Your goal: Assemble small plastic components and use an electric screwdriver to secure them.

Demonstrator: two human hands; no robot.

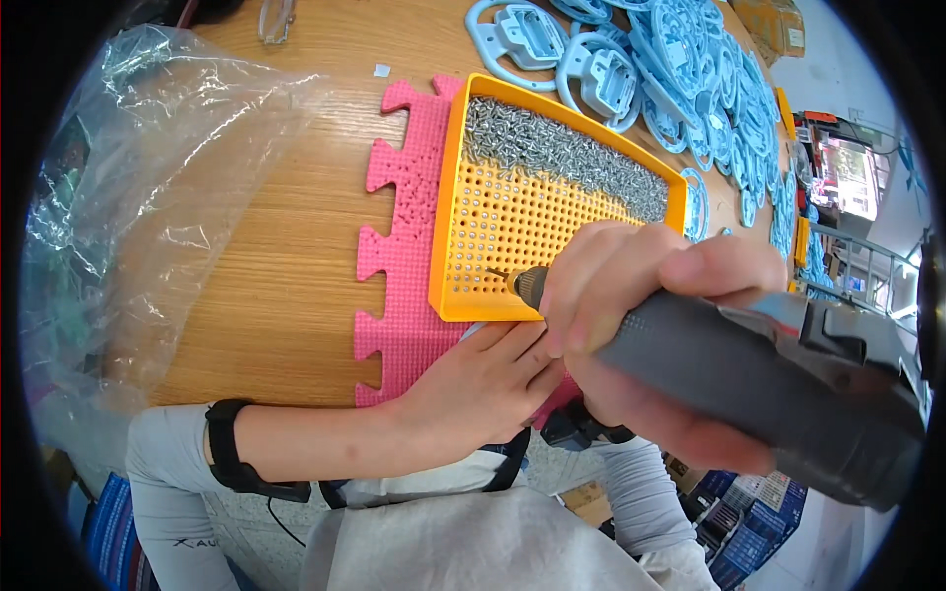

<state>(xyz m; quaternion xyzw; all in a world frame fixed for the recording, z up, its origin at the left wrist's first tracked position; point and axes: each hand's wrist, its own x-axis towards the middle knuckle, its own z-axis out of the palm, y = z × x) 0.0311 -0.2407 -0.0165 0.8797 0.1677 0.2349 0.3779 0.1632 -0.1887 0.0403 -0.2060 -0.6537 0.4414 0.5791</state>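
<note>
In my right hand (641,295) is a black electric screwdriver (749,379), my fingers wrapped round its body. Its bit (500,273) points left over the yellow perforated tray (440,236), above the holes near the front left. A heap of small silver screws (552,148) fills the tray's far side, and some screws sit in holes. My left hand (483,384) is low at the tray's front edge, fingers bent and pressed together. A sliver of something pale (473,330) shows beside those fingers; the rest is hidden under the hand.
A pink foam mat (379,256) with a toothed edge lies under the tray on the wooden table (266,266). Clear plastic sheeting (187,197) spreads on the left. Light-blue plastic parts (680,79) pile up at the far right. A cardboard box (774,28) stands beyond them.
</note>
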